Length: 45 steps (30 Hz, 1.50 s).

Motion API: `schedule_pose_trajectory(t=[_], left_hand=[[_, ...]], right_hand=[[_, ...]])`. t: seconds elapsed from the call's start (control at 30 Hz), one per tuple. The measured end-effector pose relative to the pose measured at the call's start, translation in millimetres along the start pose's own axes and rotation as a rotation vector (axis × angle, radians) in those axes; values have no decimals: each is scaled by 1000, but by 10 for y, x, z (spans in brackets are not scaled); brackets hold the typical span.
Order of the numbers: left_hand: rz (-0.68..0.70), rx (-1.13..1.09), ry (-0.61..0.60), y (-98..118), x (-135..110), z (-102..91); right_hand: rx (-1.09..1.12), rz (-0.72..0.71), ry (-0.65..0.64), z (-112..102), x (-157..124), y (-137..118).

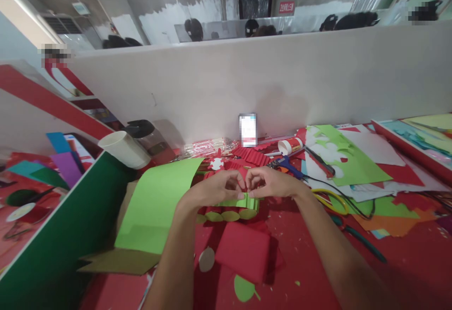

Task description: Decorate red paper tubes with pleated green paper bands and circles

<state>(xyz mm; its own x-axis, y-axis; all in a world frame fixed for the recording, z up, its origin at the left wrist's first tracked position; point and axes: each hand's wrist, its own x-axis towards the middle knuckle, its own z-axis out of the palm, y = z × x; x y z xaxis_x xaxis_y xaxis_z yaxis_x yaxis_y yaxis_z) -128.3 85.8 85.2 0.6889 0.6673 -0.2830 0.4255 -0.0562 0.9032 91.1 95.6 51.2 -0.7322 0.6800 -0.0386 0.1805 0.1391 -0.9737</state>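
Both hands meet over the middle of a red table. My left hand (221, 186) and my right hand (267, 182) are closed, fingertips pinched together on a small red paper piece (243, 174) between them. Just below the fingers sits a folded green paper strip (243, 202) with several yellow-green paper circles (229, 216) under it. A red folded paper block (243, 252) lies nearer to me. A light green sheet (155, 206) lies left of my left forearm.
A white cup (123, 149) lies tipped at the left by a dark green board (63, 239). A glue tube (290, 146), a blue glue gun (287, 165) with black cord, scissors (356, 237) and cut paper sheets (349, 159) lie right. A white partition (247, 79) stands behind.
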Motion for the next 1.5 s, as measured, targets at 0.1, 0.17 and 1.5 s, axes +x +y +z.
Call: schedule_pose_trajectory(t=[0.1,0.17,1.5], left_hand=[[-11,7,21,0,16,10],[5,-8,17,8,15,13],[34,-38,16,-51,67,21]], right_hand=[[-3,-14,2,4,4,2],[-22,-11,6,6,9,5],[67,-65,-17,44,46,13]])
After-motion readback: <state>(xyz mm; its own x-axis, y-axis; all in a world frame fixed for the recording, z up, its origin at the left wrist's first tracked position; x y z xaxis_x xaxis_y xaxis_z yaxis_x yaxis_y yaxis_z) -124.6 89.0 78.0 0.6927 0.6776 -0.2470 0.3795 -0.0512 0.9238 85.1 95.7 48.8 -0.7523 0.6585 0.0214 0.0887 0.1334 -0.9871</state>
